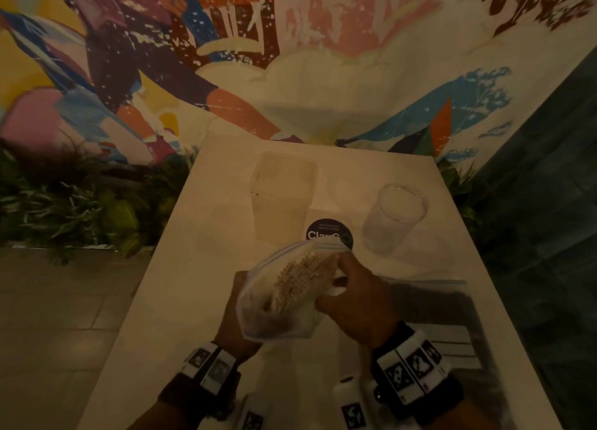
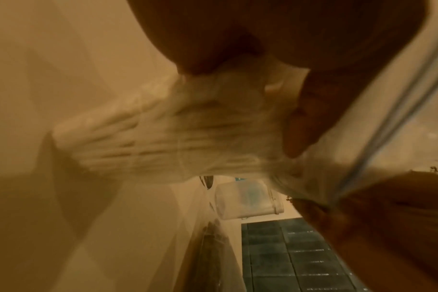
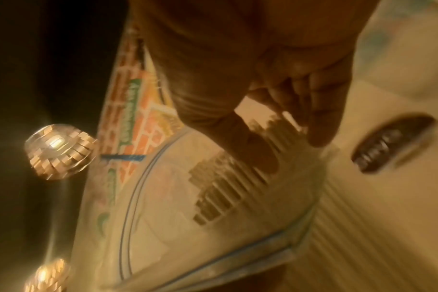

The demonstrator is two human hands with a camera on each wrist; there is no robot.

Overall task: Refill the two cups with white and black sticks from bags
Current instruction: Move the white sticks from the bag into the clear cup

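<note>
Both hands, left (image 1: 233, 313) and right (image 1: 357, 303), grip crinkly clear zip bag (image 1: 284, 300) | pale thin sticks (image 1: 298, 277) inside

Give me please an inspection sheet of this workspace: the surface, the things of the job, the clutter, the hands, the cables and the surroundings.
Surface: pale table, dimly lit.
Job's things: clear zip bag with white sticks, held above the table; two clear cups, one in the middle and one further right, both look empty; a second bag lies flat at the right, contents unclear.
Clutter: round dark sticker between the cups.
Hands: left hand holds the bag from below; right hand reaches into its mouth, fingers around the sticks.
Cables: nothing seen.
Surroundings: painted wall, plants, tiled floor.
</note>
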